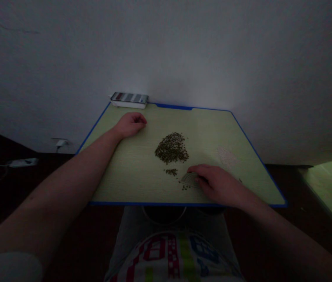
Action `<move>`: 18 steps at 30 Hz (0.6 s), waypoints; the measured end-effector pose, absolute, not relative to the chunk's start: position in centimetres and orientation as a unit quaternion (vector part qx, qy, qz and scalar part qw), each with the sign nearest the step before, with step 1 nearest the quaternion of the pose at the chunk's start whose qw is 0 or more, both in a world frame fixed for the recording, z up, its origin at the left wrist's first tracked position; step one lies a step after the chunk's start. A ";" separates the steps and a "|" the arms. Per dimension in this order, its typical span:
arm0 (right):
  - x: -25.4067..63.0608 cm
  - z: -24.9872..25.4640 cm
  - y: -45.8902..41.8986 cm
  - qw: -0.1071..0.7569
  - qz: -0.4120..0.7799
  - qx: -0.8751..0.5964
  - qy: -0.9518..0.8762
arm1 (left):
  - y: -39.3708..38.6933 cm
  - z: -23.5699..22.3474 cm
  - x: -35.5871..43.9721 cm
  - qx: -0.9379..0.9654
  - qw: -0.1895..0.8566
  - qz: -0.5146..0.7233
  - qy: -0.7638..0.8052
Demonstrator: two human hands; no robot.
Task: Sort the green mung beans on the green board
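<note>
On the pale table (142, 184) lies a heap of small dark green-brown beans or seeds (170, 147). A smaller cluster (171, 172) sits nearer to me, and a few loose grains (186, 188) lie close to the front edge. My right hand (211, 182) grips a thin, flat, grey-green patterned piece (190, 179), its edge against the table beside the loose grains. I cannot make out its exact kind. Left of the heap, my left hand (132, 124) rests on the tabletop with curled fingers, nothing visible in them.
A white box with a dark striped top (129, 100) stands at the back left corner. A patch of small pale grains (227, 156) lies to the right. Below the front edge, a round dark container (164, 214) sits between my legs. A wall (177, 51) rises behind the table.
</note>
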State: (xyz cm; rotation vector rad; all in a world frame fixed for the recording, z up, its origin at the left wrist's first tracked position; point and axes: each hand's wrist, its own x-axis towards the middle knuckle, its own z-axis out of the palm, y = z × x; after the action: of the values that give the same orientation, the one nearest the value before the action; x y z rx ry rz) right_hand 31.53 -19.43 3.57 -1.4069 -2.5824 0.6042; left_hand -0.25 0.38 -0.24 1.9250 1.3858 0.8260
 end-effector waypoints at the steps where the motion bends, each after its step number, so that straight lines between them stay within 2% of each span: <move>1: 31.5 3.5 -19.5 0.072 0.200 -0.474 -0.854 | 0.4 -0.2 -0.2 0.728 0.310 0.312 0.526; 18: 30.2 3.5 -19.5 0.071 0.179 -0.520 -0.832 | 0.7 -0.6 -0.3 0.726 0.319 0.317 0.520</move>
State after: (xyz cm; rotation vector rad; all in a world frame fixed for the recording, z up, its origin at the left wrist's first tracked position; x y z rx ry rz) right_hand 30.22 -19.52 3.49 -1.5624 -2.5030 0.5368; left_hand -0.33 0.65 -0.57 1.9101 1.3677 0.8324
